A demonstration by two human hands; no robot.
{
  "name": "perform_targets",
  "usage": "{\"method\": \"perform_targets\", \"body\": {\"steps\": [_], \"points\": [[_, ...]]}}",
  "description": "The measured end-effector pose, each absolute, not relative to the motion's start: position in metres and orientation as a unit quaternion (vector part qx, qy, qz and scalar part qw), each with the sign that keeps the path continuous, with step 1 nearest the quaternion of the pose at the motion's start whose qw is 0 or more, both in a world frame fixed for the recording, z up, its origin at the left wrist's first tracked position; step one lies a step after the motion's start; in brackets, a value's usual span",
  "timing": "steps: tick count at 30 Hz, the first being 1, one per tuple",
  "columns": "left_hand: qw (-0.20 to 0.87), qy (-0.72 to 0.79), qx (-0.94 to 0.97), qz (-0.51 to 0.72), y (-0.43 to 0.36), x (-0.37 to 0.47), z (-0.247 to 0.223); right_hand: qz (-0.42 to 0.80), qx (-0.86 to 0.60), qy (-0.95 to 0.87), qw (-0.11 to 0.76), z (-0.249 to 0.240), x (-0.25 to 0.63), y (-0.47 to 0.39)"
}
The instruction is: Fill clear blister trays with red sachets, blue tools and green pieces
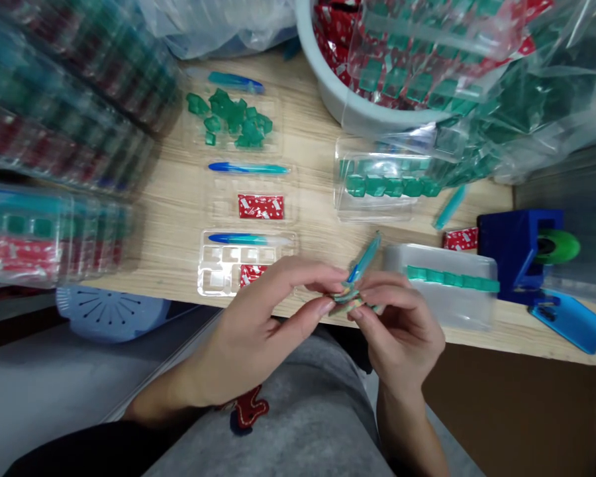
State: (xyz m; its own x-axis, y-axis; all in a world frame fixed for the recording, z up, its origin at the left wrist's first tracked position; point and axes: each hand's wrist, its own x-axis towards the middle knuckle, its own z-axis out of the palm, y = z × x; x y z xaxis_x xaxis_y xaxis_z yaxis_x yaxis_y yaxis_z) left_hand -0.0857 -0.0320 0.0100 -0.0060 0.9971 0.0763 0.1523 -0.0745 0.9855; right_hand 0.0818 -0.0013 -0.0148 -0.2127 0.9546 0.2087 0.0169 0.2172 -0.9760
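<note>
My left hand and my right hand meet above the table's front edge, fingertips pinched close together. Between them is a small, thin, multicoloured piece, partly covered by fingers and blurred. A blue-and-teal pen-like stick points up and away from the fingertips; whether it is gripped too, I cannot tell. Just left of my hands lies a clear compartment tray with a blue-teal stick and a red patterned packet, partly hidden by my left hand.
Behind lie a clear tray with green cubes and another with a red packet. Filled packs are stacked left. A round tub stands at the back. To the right are a clear case and a blue tape dispenser.
</note>
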Motion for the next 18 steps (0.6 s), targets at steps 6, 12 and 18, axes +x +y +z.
{"method": "perform_targets", "body": {"steps": [6, 12, 18], "points": [[0.429, 0.473, 0.602, 0.480, -0.037, -0.090, 0.004, 0.387, -0.386, -0.694, 0.468, -0.011, 0.085, -0.008], [0.366, 0.465, 0.628, 0.506, -0.035, -0.090, -0.001, 0.479, -0.374, -0.660, 0.443, -0.009, 0.084, -0.007], [0.374, 0.425, 0.591, 0.575, -0.035, -0.089, -0.012, 0.549, -0.379, -0.612, 0.425, -0.009, 0.084, -0.006]]}}
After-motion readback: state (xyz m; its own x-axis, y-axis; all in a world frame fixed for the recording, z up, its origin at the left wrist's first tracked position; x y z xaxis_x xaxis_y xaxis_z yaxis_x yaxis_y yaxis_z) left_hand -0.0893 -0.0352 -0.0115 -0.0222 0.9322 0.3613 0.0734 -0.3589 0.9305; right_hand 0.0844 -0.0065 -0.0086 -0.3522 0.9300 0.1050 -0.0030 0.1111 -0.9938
